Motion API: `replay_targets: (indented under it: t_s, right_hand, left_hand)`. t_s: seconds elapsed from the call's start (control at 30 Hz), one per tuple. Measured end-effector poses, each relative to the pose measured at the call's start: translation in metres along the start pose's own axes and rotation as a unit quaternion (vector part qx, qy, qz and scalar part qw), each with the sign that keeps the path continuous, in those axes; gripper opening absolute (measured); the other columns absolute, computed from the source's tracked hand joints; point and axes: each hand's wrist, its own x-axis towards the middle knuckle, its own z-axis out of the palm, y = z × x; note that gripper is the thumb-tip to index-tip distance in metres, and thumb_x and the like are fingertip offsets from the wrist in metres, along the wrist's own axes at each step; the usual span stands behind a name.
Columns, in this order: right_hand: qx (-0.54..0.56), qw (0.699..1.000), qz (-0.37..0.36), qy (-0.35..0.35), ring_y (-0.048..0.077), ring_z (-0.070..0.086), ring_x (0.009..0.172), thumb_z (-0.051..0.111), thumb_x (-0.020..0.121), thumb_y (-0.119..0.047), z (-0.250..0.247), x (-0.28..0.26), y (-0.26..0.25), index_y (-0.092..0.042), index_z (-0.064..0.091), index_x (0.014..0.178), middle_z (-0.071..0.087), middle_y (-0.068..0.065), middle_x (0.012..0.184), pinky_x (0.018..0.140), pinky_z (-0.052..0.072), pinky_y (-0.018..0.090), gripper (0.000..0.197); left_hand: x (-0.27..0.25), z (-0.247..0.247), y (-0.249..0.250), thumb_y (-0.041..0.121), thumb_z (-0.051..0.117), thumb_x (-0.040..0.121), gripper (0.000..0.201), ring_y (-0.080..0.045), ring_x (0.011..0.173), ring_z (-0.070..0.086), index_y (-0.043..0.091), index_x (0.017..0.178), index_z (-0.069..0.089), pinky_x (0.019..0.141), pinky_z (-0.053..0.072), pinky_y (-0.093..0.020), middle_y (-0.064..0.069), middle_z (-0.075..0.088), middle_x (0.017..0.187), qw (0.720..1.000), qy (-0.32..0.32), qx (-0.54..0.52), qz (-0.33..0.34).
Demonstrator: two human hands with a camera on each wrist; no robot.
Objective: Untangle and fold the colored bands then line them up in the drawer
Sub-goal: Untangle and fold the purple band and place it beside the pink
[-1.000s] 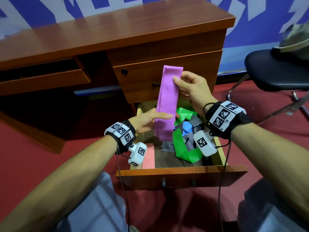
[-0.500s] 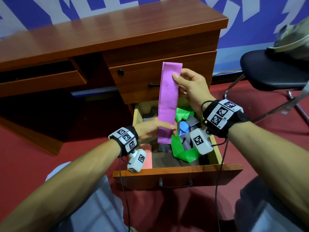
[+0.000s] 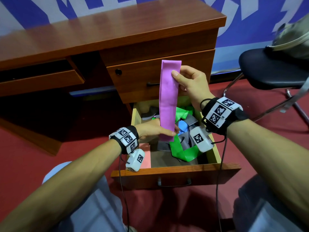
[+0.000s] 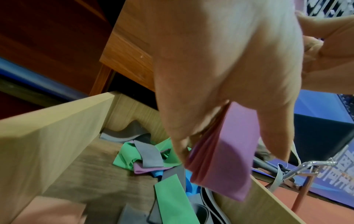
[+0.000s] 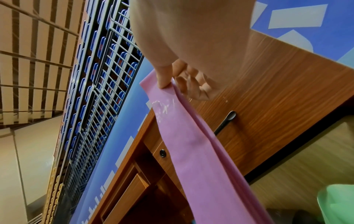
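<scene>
A purple band [image 3: 168,97] [image 4: 224,163] [image 5: 193,139] hangs flat and upright above the open drawer [image 3: 175,171]. My right hand [image 3: 189,82] [image 5: 168,81] pinches its top end between thumb and fingers. My left hand [image 3: 155,131] [image 4: 220,94] pinches its lower end, thumb across the front. Below lies a tangle of green [image 3: 184,151] [image 4: 168,186], grey [image 3: 192,121] [image 4: 149,154] and blue [image 3: 184,127] bands, with another purple band [image 4: 145,169] in the pile. A folded pink band [image 3: 145,154] lies flat at the drawer's front left.
A wooden desk [image 3: 100,30] stands behind, with a closed upper drawer [image 3: 142,77] just behind the raised band. A black chair [image 3: 270,69] with a bag [image 3: 294,39] on it stands at right. Red floor [image 3: 33,156] surrounds the drawer; my knees flank its front.
Both hands have slid apart along the purple band: the left hand moved down to its lower end while the right keeps the top raised. The band now hangs straighter.
</scene>
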Motion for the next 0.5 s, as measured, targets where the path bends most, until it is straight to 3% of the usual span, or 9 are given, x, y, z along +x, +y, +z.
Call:
replay_targets:
  t_s: [0.07, 0.1, 0.2, 0.27, 0.37, 0.43, 0.5]
  right_hand:
    - [-0.020, 1.000, -0.012, -0.004, 0.000, 0.060, 0.061, 0.068, 0.094, -0.014, -0.003, -0.001, -0.001, -0.001, 0.071, 0.112, 0.069, -0.009, 0.078, 0.052, 0.047, 0.022, 0.022]
    - [-0.036, 0.999, -0.019, -0.007, 0.003, 0.065, 0.070, 0.069, 0.094, -0.014, -0.006, -0.001, 0.000, -0.003, 0.072, 0.111, 0.072, -0.003, 0.085, 0.055, 0.051, 0.024, 0.021]
    - [-0.079, 0.996, -0.029, -0.006, 0.010, 0.069, 0.087, 0.071, 0.092, -0.015, -0.012, 0.001, 0.007, -0.006, 0.075, 0.107, 0.073, 0.008, 0.098, 0.065, 0.057, 0.028, 0.018]
    - [-0.093, 0.995, -0.033, 0.010, 0.008, 0.066, 0.082, 0.072, 0.091, -0.015, -0.015, 0.003, 0.013, -0.007, 0.076, 0.104, 0.074, 0.005, 0.094, 0.067, 0.053, 0.024, 0.016]
    - [-0.111, 0.993, -0.028, 0.041, 0.002, 0.062, 0.073, 0.072, 0.090, -0.015, -0.017, 0.008, 0.021, -0.011, 0.077, 0.099, 0.072, -0.006, 0.084, 0.065, 0.047, 0.019, 0.011]
    - [-0.111, 0.992, -0.020, 0.061, 0.004, 0.063, 0.073, 0.072, 0.089, -0.017, -0.018, 0.011, 0.025, -0.016, 0.078, 0.096, 0.073, -0.009, 0.081, 0.065, 0.049, 0.022, 0.009]
    - [-0.112, 0.990, -0.027, 0.086, 0.005, 0.065, 0.077, 0.073, 0.088, -0.016, -0.020, 0.016, 0.029, -0.017, 0.078, 0.094, 0.074, -0.009, 0.082, 0.070, 0.053, 0.026, 0.008]
  left_hand:
    - [0.000, -0.004, 0.004, 0.013, 0.080, 0.086, 0.048, -0.032, 0.124, 0.063, 0.001, 0.129, 0.062, 0.104, 0.052, -0.032, -0.016, 0.068, 0.130, 0.990, -0.004, 0.128, -0.052]
    - [0.000, -0.006, 0.006, 0.015, 0.079, 0.087, 0.052, -0.031, 0.124, 0.061, 0.002, 0.133, 0.059, 0.101, 0.050, -0.027, -0.014, 0.065, 0.133, 0.972, 0.005, 0.222, -0.075]
    - [0.004, -0.023, 0.001, 0.032, 0.084, 0.080, 0.070, -0.025, 0.112, 0.060, 0.010, 0.137, 0.050, 0.096, 0.052, -0.034, -0.008, 0.061, 0.132, 0.870, 0.088, 0.465, -0.139]
    - [0.012, -0.032, -0.005, 0.034, 0.084, 0.076, 0.068, -0.027, 0.109, 0.063, 0.012, 0.134, 0.055, 0.094, 0.056, -0.039, -0.008, 0.064, 0.128, 0.830, 0.111, 0.527, -0.144]
    - [0.023, -0.031, -0.002, 0.028, 0.078, 0.082, 0.045, -0.030, 0.104, 0.067, 0.011, 0.122, 0.066, 0.086, 0.058, -0.038, -0.010, 0.069, 0.117, 0.794, 0.074, 0.588, -0.135]
    - [0.034, -0.029, 0.001, 0.027, 0.077, 0.082, 0.039, -0.031, 0.100, 0.067, 0.013, 0.117, 0.068, 0.079, 0.057, -0.035, -0.009, 0.070, 0.110, 0.781, 0.052, 0.610, -0.121]
    - [0.047, -0.029, -0.001, 0.029, 0.076, 0.078, 0.033, -0.031, 0.093, 0.070, 0.015, 0.107, 0.070, 0.078, 0.060, -0.039, -0.009, 0.072, 0.101, 0.761, 0.042, 0.636, -0.120]
